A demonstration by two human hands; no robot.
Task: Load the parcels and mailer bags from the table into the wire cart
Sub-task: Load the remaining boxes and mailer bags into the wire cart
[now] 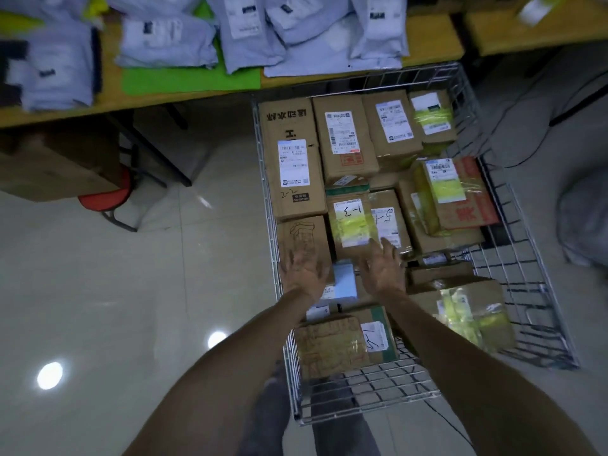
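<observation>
Cardboard parcels [345, 139]: brown boxes, most with white labels up, lie packed side by side in the wire cart [362, 383], some stacked on others.
Cart position: on the tiled floor, its far end just beside the near edge of the desk [431, 37].
Left hand [304, 269]: palm down, fingers straight and spread over the near end of a box with a line drawing [304, 233] by the cart's left wall; it grips nothing.
Right hand [383, 268]: also flat and spread, fingertips at the near edge of the box marked "1-3" [350, 222]; it holds nothing.
Hands to each other: near but apart, with a pale flat packet [343, 284] showing between the wrists.
Contact: whether the palms press on the boxes or hover just above them cannot be told.
Mailer bags [167, 41]: grey, labelled, heaped along the desk, some overlapping a green sheet [190, 79]; none can be made out in the cart.
Step in hand: most likely settling or levelling the boxes in the near half of the cart, so the load sits flat.
Progress: boxes look largely loaded, while the soft bags remain to be moved.
Next move calls for: lifting both hands clear, reaching forward over the cart to the desk, and gathering bags to lay on top of the boxes.
Care needed: slack bags may slide off uneven box tops or slip through gaps.
</observation>
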